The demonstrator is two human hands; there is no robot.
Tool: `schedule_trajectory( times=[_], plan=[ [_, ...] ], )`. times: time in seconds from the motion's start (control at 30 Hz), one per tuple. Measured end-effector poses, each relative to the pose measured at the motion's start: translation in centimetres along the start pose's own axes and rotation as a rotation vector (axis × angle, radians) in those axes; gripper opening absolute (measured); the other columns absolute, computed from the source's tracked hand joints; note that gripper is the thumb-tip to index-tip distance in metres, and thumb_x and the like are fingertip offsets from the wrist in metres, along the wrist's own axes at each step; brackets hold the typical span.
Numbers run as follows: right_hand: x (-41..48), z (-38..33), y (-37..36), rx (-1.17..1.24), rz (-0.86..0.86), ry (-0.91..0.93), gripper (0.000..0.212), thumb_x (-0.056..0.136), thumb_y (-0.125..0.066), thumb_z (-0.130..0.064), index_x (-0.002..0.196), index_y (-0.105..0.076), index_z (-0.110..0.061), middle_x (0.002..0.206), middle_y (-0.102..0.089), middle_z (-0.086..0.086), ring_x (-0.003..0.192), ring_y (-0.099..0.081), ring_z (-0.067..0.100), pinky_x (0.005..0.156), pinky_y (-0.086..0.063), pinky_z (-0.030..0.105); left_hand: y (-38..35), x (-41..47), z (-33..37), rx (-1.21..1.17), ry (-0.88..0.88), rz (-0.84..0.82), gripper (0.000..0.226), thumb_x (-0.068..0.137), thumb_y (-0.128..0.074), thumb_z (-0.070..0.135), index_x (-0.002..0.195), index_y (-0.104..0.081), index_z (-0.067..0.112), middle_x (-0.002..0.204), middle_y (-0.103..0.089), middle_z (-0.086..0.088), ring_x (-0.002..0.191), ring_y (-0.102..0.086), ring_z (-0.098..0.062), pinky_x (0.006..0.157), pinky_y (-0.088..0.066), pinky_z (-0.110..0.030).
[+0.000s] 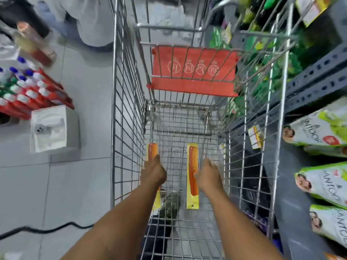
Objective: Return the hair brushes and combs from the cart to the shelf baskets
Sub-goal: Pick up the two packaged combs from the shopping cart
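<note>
Below, both bare arms reach into a wire shopping cart (127, 113). The left hand (153, 170) has its grip clenched around an orange comb in a yellow sleeve (152, 150), held upright just beside the cart's left wall; the sleeve's lower end shows beneath the wrist. The right hand (210, 175) grasps a second orange comb on a yellow backing card (193, 175), also upright, its teeth facing right toward the fingers. Both combs are inside the cart basket, above its wire floor. At the far end, the folded red child-seat flap (193, 70) bears four round white pictograms, too blurred to read. To the right, a grey slotted-steel shelf (315, 79) holds green-and-white packets (319, 132) whose lettering reads partly "ANTOO". A yellow price tag (255, 136) hangs at the shelf edge, its print illegible. On the tiled floor at left stand a red crate of capped bottles (32, 91) and a white moulded box (54, 128).
</note>
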State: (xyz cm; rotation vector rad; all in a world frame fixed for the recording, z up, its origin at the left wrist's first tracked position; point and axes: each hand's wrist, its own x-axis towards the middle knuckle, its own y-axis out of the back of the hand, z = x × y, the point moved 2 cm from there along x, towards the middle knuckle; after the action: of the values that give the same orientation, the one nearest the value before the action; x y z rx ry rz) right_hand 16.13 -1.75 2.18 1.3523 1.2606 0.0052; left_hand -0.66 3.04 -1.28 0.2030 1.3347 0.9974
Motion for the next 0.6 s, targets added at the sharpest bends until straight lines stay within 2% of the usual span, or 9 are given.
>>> schedule_trajectory(
  times=[0.07,0.17,0.27,0.33,0.47,0.6],
  plan=[
    [0.8,0.4,-1.3,0.014,-0.040,-0.028,0.056,0.089,-0.061,-0.021,0.138,-0.036,-0.009,0.124,-0.057,0.019,0.107,-0.060,0.036,0.085,-0.051,0.041,-1.2,0.2,-0.5,0.010,0.050,0.003,0.066,0.093,-0.045,0.005,0.148,-0.019,0.031,0.134,-0.040,-0.025,0.111,-0.054,-0.042,0.097,-0.046,-0.053],
    [1.8,0.9,-2.7,0.039,-0.071,-0.058,0.068,0.088,-0.062,-0.023,0.145,-0.028,-0.010,0.126,-0.057,0.020,0.110,-0.059,0.037,0.089,-0.053,0.045,-2.3,0.3,-1.5,0.064,0.061,0.042,0.067,0.092,-0.046,0.003,0.146,-0.017,0.031,0.131,-0.043,-0.028,0.104,-0.059,-0.043,0.088,-0.050,-0.051],
    [2.6,1.3,-3.6,0.044,-0.073,-0.081,0.061,0.086,-0.065,-0.022,0.137,-0.038,-0.005,0.122,-0.058,0.021,0.106,-0.060,0.039,0.086,-0.054,0.046,-2.9,0.5,-2.2,0.122,0.016,0.086,0.062,0.092,-0.048,0.004,0.142,-0.022,0.030,0.114,-0.054,-0.026,0.085,-0.061,-0.036,0.071,-0.052,-0.046],
    [3.0,1.5,-4.2,0.051,-0.068,-0.097,0.058,0.085,-0.066,-0.022,0.135,-0.040,-0.007,0.120,-0.059,0.019,0.104,-0.061,0.038,0.085,-0.054,0.045,-3.2,0.8,-2.4,0.146,-0.001,0.101,0.057,0.092,-0.047,0.004,0.139,-0.025,0.029,0.102,-0.059,-0.021,0.074,-0.054,-0.028,0.062,-0.048,-0.040],
    [3.4,1.7,-5.2,0.077,-0.028,-0.119,0.061,0.085,-0.067,-0.019,0.138,-0.038,-0.013,0.123,-0.056,0.017,0.103,-0.062,0.038,0.084,-0.055,0.045,-3.4,1.2,-2.5,0.207,0.034,0.123,0.065,0.095,-0.047,0.011,0.149,-0.013,0.026,0.104,-0.058,-0.019,0.074,-0.048,-0.025,0.062,-0.041,-0.036],
    [3.6,1.7,-5.9,0.026,-0.011,-0.138,0.067,0.086,-0.066,-0.018,0.143,-0.032,-0.007,0.128,-0.052,0.022,0.107,-0.060,0.040,0.084,-0.053,0.046,-3.3,1.1,-2.1,0.177,0.085,0.173,0.063,0.095,-0.047,0.010,0.149,-0.015,0.017,0.108,-0.057,-0.018,0.086,-0.058,-0.031,0.066,-0.045,-0.040]
  ],
)
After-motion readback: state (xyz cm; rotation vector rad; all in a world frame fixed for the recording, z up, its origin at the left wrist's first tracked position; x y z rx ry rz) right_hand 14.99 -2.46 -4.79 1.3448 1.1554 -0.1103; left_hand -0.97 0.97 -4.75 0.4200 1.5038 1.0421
